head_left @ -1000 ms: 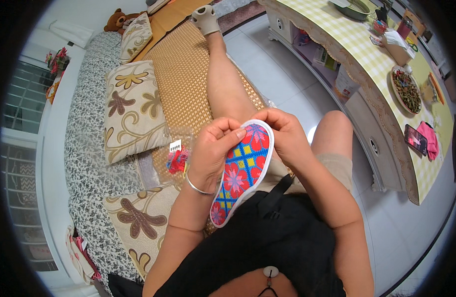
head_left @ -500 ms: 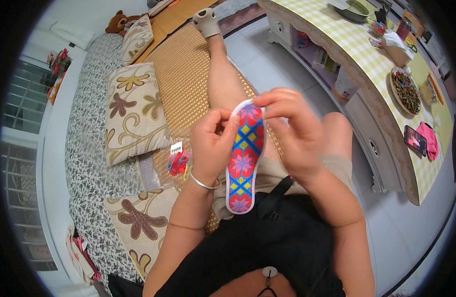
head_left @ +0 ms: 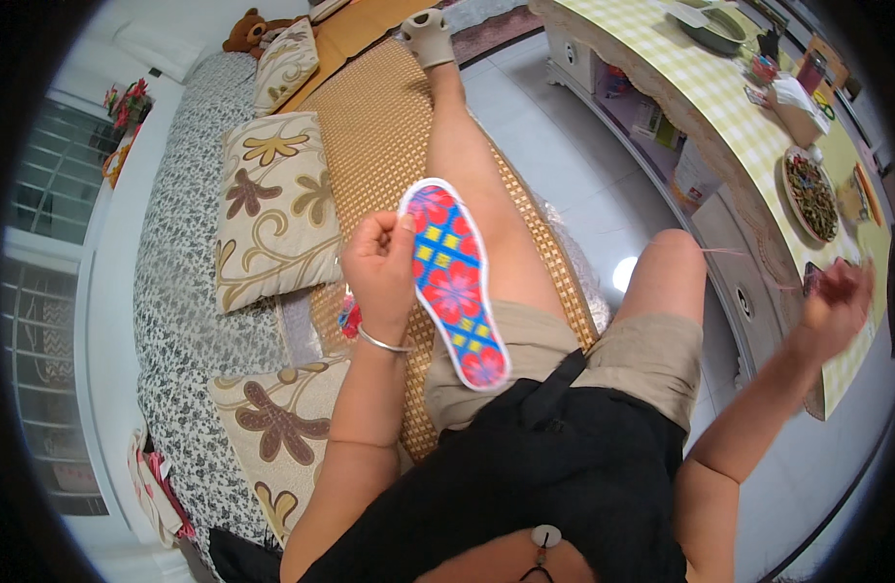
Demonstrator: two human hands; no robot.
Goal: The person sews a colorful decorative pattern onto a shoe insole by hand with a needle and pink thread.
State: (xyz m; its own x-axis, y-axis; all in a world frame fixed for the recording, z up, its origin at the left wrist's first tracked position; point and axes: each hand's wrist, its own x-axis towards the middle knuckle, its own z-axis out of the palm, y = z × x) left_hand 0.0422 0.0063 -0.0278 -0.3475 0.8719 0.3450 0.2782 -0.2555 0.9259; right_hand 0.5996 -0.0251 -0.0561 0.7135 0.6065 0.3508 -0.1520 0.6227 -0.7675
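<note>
My left hand [head_left: 381, 267] pinches the upper left edge of a shoe insole [head_left: 454, 287], holding it tilted above my lap. The insole has a white rim and a stitched pattern of red-pink flowers, blue crosses and yellow patches. Far out to the right, over the table's near edge, my right hand [head_left: 836, 306] is closed and blurred by motion. Short stretches of fine pink thread [head_left: 719, 251] show between the insole and that hand, leading toward its fingers. Whether a needle is in them cannot be made out.
On the right stands a table with a checked cloth [head_left: 651, 68], bearing a plate of food [head_left: 809, 194], a tissue box [head_left: 795, 112] and a partly hidden phone [head_left: 811, 277]. Patterned cushions [head_left: 272, 209] and a woven mat [head_left: 370, 126] lie at left. Coloured thread [head_left: 349, 316] sits behind my left wrist.
My right hand has left the insole's upper end and swung far right to the table edge. My left hand has shifted slightly left and up, and the insole now tilts the other way.
</note>
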